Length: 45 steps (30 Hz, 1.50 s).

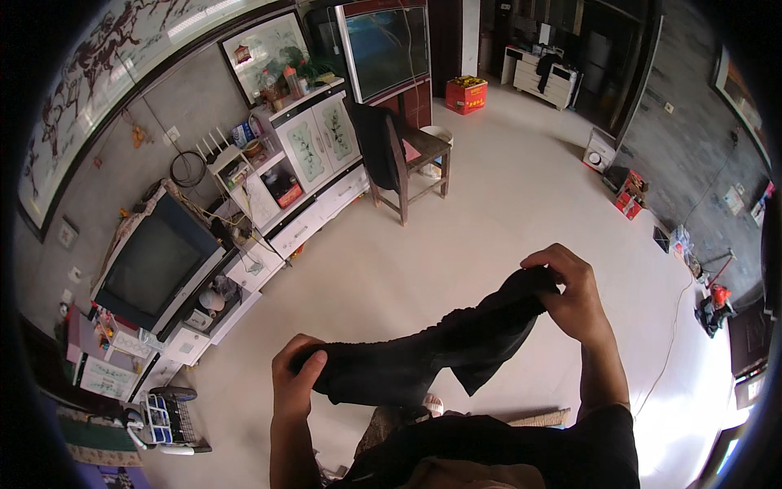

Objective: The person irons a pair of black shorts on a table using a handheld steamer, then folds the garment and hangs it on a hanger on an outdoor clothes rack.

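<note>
Left hand [298, 376] and right hand [573, 295] each grip one end of a soft black fabric garment [407, 359], holding it spread between them, its lower edge hanging loose, above the pale, smooth floor [366, 277]. Farther off stands a brown wooden chair [429, 153] with dark cloth [377, 147] draped over its backrest.

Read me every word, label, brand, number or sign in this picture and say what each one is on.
No text reads clearly enough to quote.
Black cloth in the left hand and right hand: no lettering visible.
Red carton at the back: marks too small.
Red box at right: too small, blurred.
</note>
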Each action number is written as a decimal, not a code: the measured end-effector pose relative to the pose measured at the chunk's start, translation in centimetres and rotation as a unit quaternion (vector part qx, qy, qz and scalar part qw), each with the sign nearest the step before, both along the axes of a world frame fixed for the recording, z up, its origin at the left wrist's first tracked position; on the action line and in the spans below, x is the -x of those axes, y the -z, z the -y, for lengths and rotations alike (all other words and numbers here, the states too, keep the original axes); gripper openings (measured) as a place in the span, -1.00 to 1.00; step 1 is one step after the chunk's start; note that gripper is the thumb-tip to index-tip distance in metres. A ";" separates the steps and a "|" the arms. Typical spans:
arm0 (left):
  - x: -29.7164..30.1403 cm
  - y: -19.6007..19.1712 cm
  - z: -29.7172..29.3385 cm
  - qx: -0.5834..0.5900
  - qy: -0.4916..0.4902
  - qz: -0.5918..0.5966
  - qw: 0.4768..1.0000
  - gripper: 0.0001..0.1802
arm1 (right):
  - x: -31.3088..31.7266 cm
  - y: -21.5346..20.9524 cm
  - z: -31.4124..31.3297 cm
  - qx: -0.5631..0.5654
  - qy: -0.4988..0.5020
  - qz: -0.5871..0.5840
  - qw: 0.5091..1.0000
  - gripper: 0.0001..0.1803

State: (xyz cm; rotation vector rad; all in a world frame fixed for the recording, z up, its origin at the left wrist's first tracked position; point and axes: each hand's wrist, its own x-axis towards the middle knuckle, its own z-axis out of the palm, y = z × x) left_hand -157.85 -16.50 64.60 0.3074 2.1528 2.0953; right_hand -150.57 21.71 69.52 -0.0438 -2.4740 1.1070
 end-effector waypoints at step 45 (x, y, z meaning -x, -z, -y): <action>77.8 5.2 -24.3 -0.047 -0.243 -0.209 0.946 -0.67 | 81.9 14.2 -22.7 0.285 -0.385 0.239 0.845 -0.57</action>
